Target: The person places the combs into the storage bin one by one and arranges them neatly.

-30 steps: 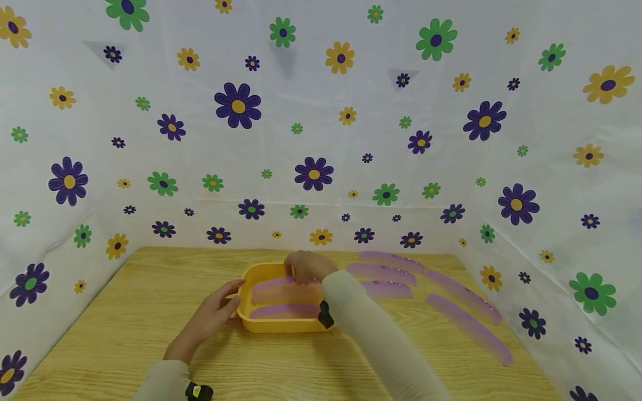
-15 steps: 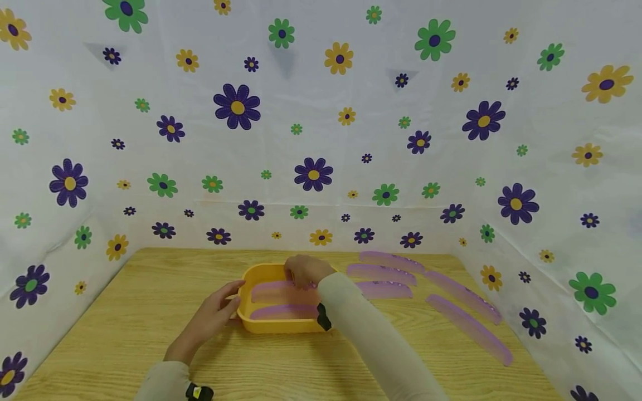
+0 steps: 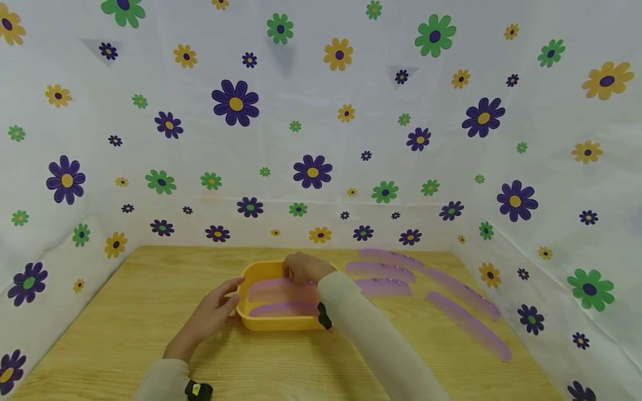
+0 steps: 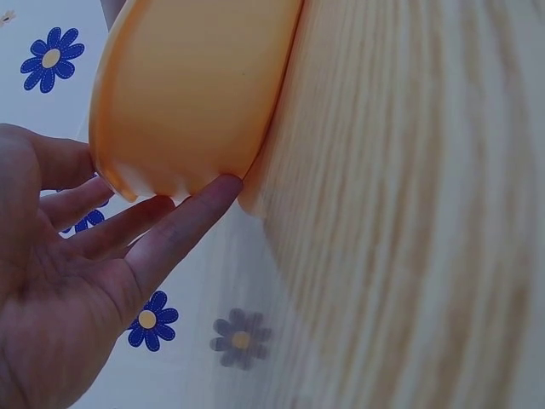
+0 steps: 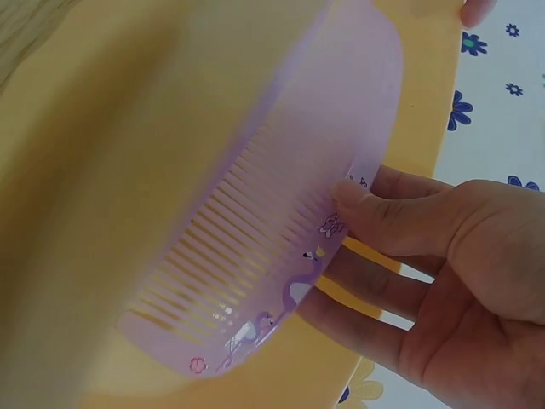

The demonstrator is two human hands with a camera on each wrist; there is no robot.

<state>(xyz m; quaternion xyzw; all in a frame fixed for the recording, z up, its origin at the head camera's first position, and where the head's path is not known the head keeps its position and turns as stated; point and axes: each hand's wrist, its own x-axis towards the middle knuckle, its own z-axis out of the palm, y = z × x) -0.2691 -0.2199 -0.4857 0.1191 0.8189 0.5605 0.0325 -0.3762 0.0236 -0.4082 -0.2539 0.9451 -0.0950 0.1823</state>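
Observation:
A yellow tray (image 3: 281, 323) stands on the table with two translucent purple combs in it. My right hand (image 3: 303, 268) reaches in over its far side and pinches the rear comb (image 3: 273, 291) near its right end. In the right wrist view, thumb and fingers hold the curved, cartoon-printed back of this comb (image 5: 281, 239), its teeth facing away from the hand. The front comb (image 3: 281, 309) lies along the near wall, partly hidden by the right sleeve. My left hand (image 3: 213, 312) holds the tray's left end, fingers against the rim and outer wall (image 4: 187, 94).
Right of the tray, three purple combs (image 3: 386, 287) lie roughly parallel. Two more combs (image 3: 468, 326) lie slanted farther right. The wooden table (image 3: 175, 278) is enclosed by white flower-printed sheets (image 3: 311, 128) at the back and sides.
The right hand and forearm have shifted very slightly left over the tray. The left hand, tray and combs on the table have stayed in place.

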